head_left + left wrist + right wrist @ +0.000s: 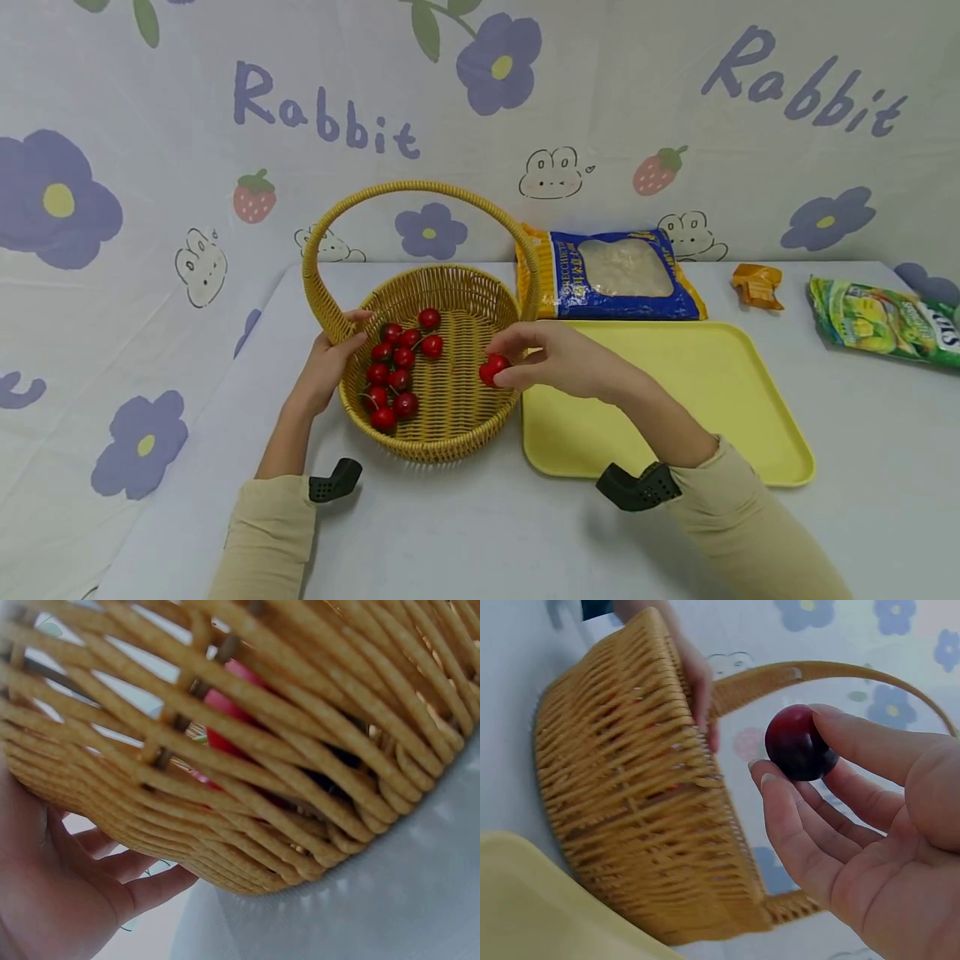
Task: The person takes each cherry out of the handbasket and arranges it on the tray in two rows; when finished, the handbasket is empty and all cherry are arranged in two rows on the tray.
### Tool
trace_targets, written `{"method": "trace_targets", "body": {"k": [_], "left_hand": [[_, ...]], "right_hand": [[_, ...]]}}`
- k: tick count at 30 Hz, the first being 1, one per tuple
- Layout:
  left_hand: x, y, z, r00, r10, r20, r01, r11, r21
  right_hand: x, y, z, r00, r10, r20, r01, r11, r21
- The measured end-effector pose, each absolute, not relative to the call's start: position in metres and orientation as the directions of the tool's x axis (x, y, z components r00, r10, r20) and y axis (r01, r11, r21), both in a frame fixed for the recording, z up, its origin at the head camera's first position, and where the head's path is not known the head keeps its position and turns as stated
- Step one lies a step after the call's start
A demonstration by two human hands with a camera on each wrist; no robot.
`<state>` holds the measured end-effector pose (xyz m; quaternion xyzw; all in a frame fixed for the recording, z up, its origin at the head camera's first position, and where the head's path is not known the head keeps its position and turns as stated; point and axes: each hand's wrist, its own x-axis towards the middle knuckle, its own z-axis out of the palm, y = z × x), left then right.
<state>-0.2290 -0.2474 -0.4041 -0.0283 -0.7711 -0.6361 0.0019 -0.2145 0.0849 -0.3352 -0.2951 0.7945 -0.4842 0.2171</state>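
Observation:
A round wicker basket (pixel 450 446) with a tall hoop handle stands on the table, several red cherries (pixel 403 358) gathered in its left half. My left hand (pixel 330 367) grips the rim at the left foot of the handle; in the left wrist view, the fingers (pixel 161 889) show beyond the woven wall. Between thumb and fingertips, my right hand (pixel 558 358) pinches a dark red cherry (pixel 799 742). From the head view it overlaps the basket's right inner side; the right wrist view shows it close by the rim.
Right of the basket lies a yellow tray (pixel 675 400). Behind the tray is a blue and yellow pasta bag (pixel 626 267). Farther right are a small orange packet (pixel 757 286) and a green snack bag (pixel 885 321). A patterned cloth (pixel 465 100) hangs at the back.

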Motion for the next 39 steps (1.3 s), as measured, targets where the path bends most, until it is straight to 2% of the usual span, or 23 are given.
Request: {"method": "trace_targets", "body": {"k": [6,13,21,28,39], "left_hand": [[-0.228,-0.247,-0.405,-0.998,0.04,0.042,0.048,0.181,0.982],[-0.229,-0.247,-0.403,-0.998,0.038,0.041,0.047,0.18,0.983],[-0.231,-0.248,-0.404,-0.999,0.032,0.041,0.046,0.204,0.978],[-0.231,-0.248,-0.406,-0.999,0.03,0.037,0.042,0.192,0.981],[-0.229,-0.247,-0.406,-0.998,0.039,0.04,0.047,0.195,0.98]], "right_hand": [[-0.211,0.11,-0.328,-0.764,-0.643,-0.051,-0.191,0.301,-0.934],[-0.217,0.145,-0.327,-0.824,-0.562,-0.071,-0.125,0.303,-0.945],[-0.231,0.175,-0.345,-0.872,-0.473,-0.127,-0.045,0.336,-0.941],[-0.243,0.189,-0.363,-0.892,-0.393,-0.223,0.074,0.36,-0.93],[-0.258,0.196,-0.394,-0.889,-0.329,-0.319,0.231,0.281,-0.931]]}}
